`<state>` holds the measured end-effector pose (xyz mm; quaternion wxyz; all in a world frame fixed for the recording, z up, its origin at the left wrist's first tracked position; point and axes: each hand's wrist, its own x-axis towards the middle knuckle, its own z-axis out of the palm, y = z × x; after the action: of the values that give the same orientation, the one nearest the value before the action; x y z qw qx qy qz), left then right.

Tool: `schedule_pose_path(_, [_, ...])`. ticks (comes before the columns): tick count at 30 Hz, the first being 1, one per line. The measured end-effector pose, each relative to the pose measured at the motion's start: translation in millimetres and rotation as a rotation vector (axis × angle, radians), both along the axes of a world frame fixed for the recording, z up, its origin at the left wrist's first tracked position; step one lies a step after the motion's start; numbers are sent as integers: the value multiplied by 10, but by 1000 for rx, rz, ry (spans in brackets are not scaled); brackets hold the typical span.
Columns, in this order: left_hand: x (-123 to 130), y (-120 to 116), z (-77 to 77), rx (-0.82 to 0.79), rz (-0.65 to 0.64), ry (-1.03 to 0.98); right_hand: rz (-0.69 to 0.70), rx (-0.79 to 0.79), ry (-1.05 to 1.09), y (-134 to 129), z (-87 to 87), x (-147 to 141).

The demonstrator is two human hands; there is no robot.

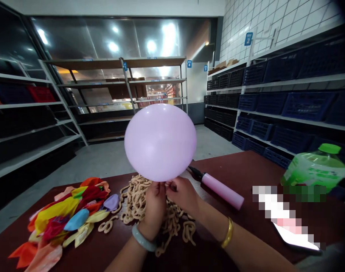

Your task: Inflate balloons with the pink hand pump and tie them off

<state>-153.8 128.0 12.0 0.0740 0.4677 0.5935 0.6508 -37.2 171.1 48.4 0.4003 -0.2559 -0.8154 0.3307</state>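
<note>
Fingers of the left hand (156, 200) clench at the base of the pale purple balloon (160, 141), which rises directly above both hands — neck down, neck-to-crown line roughly upright — while the right hand (185, 194) pinches there from the right, about equally near, the pump (223, 191) lying farther right

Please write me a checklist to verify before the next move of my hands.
1. Balloon filled out and round: ok.
2. Left hand and right hand both at its bottom end: ok.
3. Balloon tied: cannot tell, the fingers hide it.
4. Pump out of the hands: ok, it lies on the table.
5. Space under the hands free of cords: not ok, a loose heap is there.
6. Bottle capped: ok.
</note>
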Motion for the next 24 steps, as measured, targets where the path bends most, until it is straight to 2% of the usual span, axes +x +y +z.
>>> schedule_pose_path(5, [-132, -37, 149, -52, -104, 55, 115, -258, 77, 88, 70, 27])
schedule_pose_path(8, [-138, -41, 220, -67, -168, -33, 201, -542, 118, 118, 146, 40])
schedule_pose_path(10, [-113, -32, 237, -68, -201, -144, 272, -660, 150, 115, 236, 25])
schedule_pose_path(12, [-76, -23, 241, -63, -250, -326, 344, -655, 186, 102, 359, -28])
schedule_pose_path(15, [-30, -36, 260, -54, -410, -661, 460, -577, 260, 77, 573, -183])
schedule_pose_path(18, [-45, -84, 317, -23, -565, -861, 631, -525, 294, 64, 766, -330])
schedule_pose_path(20, [-94, -119, 367, 15, -635, -962, 699, -469, 271, 76, 842, -351])
schedule_pose_path(22, [-152, -148, 418, 41, -684, -1059, 656, -401, 208, 113, 836, -302])
schedule_pose_path(24, [-195, -174, 472, 45, -695, -1104, 514, -363, 79, 170, 732, -222])
